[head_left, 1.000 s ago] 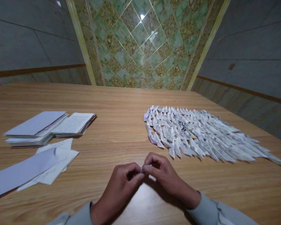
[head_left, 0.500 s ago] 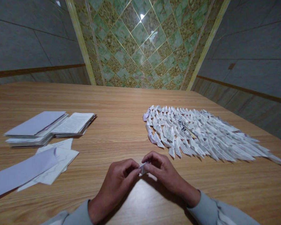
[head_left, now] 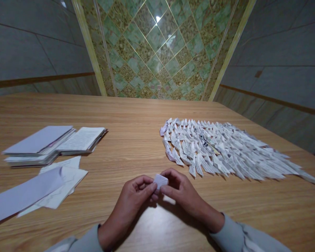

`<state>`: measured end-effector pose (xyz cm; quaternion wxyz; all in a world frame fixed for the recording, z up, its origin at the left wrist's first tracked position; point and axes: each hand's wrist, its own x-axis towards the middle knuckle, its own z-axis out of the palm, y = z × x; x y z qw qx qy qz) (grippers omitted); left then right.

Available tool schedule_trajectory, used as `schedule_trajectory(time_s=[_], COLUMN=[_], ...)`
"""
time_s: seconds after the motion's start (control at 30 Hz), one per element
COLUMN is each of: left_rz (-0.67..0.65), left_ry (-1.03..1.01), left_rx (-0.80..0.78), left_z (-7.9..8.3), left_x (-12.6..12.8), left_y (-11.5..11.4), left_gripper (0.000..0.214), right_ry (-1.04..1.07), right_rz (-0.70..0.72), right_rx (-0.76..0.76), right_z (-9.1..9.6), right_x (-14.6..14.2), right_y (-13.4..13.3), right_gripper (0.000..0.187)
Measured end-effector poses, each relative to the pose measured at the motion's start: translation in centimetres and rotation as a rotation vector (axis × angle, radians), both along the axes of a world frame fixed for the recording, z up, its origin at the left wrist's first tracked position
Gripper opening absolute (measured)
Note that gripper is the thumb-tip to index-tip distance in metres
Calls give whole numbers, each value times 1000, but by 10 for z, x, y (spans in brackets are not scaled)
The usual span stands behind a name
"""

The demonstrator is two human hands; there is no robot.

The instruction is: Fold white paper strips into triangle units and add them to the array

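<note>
A small folded piece of white paper (head_left: 160, 180) is held up between my two hands, a little above the table. My left hand (head_left: 136, 196) is closed, pinching its left edge between thumb and fingers. On the other side, my right hand (head_left: 182, 190) grips the right edge with thumb and curled fingers. The paper shows a flat face with a rounded top corner; its lower part is partly hidden by my fingers. Just beyond my right hand, many folded paper boats (head_left: 199, 150) stand packed in rows.
On the left lie a stack of paper sheets (head_left: 39, 140) and a smaller printed stack (head_left: 82, 138). Nearer me are loose sheets (head_left: 65, 182) under a long pale strip of paper (head_left: 23, 196). The wooden table (head_left: 126, 140) reaches back to a tiled wall (head_left: 157, 63).
The folded paper has turned in my fingers, from a narrow pointed shape to a flat, squarish face. My left fingers have shifted beneath it. The stacks and paper boats stay where they were.
</note>
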<state>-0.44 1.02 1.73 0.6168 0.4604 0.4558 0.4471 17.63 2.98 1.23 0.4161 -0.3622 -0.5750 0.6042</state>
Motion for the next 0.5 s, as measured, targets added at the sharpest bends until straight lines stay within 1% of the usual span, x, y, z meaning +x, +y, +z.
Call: schedule_trajectory(time_s=[0.07,0.13,0.2,0.3,0.4,0.5], left_rz=[-3,-22,-42,-54,-46,-57], left_ry=[-26,-37,-32,0,36,44], left_rx=[-18,-13,8,62,119,133], left_z=[-2,-3,-3,-1,0,-3], left_x=[2,3,4,2,0,1], left_y=[0,-1,-2,-3,-5,-5], left_gripper=[34,36,36,34,32,34], right_ry=[10,9,0,0,6,4], right_rz=[-2,-42,-69,-72,-72,-71], right_rx=[-38,-46,-47,-52,-33,5], right_z=[-2,-4,-4,-2,1,3], right_x=[-1,-2,-2,-1,-1,0], right_y=[-1,-1,0,1,1,0], right_gripper=[33,33,32,33,34,37])
